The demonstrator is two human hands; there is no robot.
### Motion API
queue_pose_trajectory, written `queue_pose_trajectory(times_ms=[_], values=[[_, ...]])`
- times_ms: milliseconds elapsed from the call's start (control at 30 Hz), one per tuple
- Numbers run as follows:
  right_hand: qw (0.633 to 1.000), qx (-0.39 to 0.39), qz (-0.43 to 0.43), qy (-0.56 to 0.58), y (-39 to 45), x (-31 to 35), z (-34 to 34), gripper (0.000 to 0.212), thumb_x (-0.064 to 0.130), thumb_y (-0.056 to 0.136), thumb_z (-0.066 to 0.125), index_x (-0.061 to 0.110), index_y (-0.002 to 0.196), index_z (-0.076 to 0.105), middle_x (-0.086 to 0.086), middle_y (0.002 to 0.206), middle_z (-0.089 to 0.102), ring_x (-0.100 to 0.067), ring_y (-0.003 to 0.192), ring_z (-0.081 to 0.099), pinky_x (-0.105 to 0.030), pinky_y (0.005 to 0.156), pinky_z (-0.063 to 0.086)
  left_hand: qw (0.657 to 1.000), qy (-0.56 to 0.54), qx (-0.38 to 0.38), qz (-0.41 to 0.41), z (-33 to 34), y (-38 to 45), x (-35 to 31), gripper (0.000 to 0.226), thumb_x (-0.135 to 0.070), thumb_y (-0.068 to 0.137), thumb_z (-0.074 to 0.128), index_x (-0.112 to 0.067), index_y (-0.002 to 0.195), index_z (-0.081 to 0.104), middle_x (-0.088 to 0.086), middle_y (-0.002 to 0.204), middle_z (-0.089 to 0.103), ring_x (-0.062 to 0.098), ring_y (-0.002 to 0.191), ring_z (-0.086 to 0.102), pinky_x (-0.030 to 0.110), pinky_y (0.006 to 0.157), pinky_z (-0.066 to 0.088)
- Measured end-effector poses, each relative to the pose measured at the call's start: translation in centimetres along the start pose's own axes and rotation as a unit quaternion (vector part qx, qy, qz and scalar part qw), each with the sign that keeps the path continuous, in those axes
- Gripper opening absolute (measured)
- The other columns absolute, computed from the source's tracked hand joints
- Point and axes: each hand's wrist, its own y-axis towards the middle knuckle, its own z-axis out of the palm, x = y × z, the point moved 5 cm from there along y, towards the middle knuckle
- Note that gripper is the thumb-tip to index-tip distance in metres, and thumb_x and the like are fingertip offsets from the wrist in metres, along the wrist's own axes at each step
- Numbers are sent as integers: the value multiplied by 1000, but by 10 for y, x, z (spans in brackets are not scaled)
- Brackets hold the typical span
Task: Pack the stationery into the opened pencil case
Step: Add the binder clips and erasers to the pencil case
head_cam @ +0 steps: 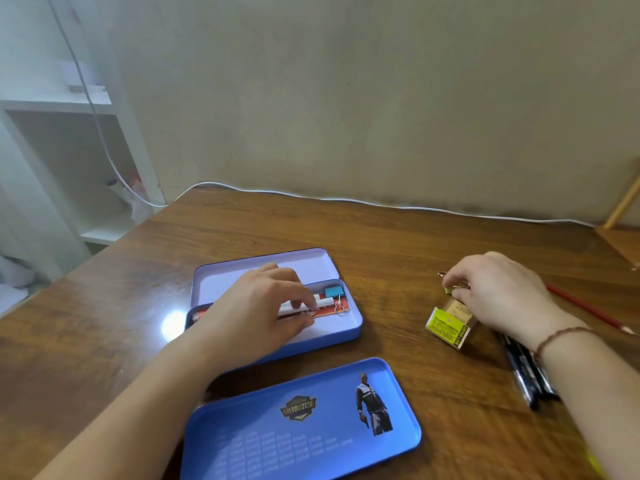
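Note:
The opened blue tin pencil case [349, 327] lies mid-table with its lid [311, 263] folded back. Inside are a white tube [325, 302], a red pencil [197, 315] and a blue binder clip [333, 292]. My left hand [256, 313] reaches into the case, its thumb and fingertips pinching a small metal clip [312, 313] next to the white tube. To the right, my right hand [502, 296] pinches a yellow-green binder clip [447, 289] just above a yellow eraser box [446, 329].
A separate blue printed tin tray [301, 420] lies at the front edge. Black pens [530, 379] sit under my right forearm, and a red pencil [585, 306] lies further right. A white cable [381, 202] runs along the wall. White shelves [69, 150] stand to the left.

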Motion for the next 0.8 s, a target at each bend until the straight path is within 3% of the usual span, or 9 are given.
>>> queue_pose_trajectory(times_ms=[133, 333, 467, 567, 700, 800], values=[[1000, -16, -18, -13, 1, 1, 3, 20, 33, 86, 65, 43, 103, 67, 8, 103, 62, -18, 106, 56, -33, 78, 45, 1000, 0, 8, -25, 1, 0, 7, 8, -35, 82, 75, -33, 89, 75, -15, 69, 55, 9, 65, 54, 34, 62, 50], [998, -46, -50, 5, -1, 5, -1, 18, 22, 85, 68, 36, 96, 70, 10, 99, 69, -16, 100, 59, -31, 78, 48, 998, -1, 32, -51, 4, -1, 14, 11, -38, 80, 75, -37, 91, 76, -14, 80, 66, 11, 70, 58, 33, 65, 52], [976, -116, -115, 141, -9, 26, -31, 26, 1, 76, 74, 26, 84, 75, 9, 83, 71, -9, 78, 67, -26, 75, 52, 997, 9, 41, -59, 5, -1, 17, 13, -40, 81, 74, -38, 94, 75, -18, 80, 63, 8, 70, 56, 27, 64, 49], [937, -105, -208, 259, -37, 72, -54, 29, -5, 72, 76, 22, 84, 78, 10, 82, 73, -2, 76, 66, -6, 72, 46, 997, 13, 46, -57, 6, 0, 16, 12, -40, 83, 72, -38, 95, 75, -23, 69, 51, 5, 65, 51, 19, 60, 38], [911, -54, -279, 299, -63, 125, -35, 28, -3, 78, 73, 20, 92, 79, 8, 89, 74, -3, 84, 64, -12, 78, 49, 997, -3, 48, -53, 4, -1, 13, 11, -36, 83, 73, -37, 94, 76, -23, 62, 46, 4, 62, 48, 19, 57, 34], [917, -53, -285, 276, -61, 133, -12, 30, -3, 80, 68, 21, 97, 77, 4, 93, 73, -8, 89, 64, -27, 80, 53, 997, -6, 55, -50, 5, -2, 11, 12, -35, 82, 73, -37, 94, 76, -25, 65, 48, 2, 63, 49, 17, 58, 33]])
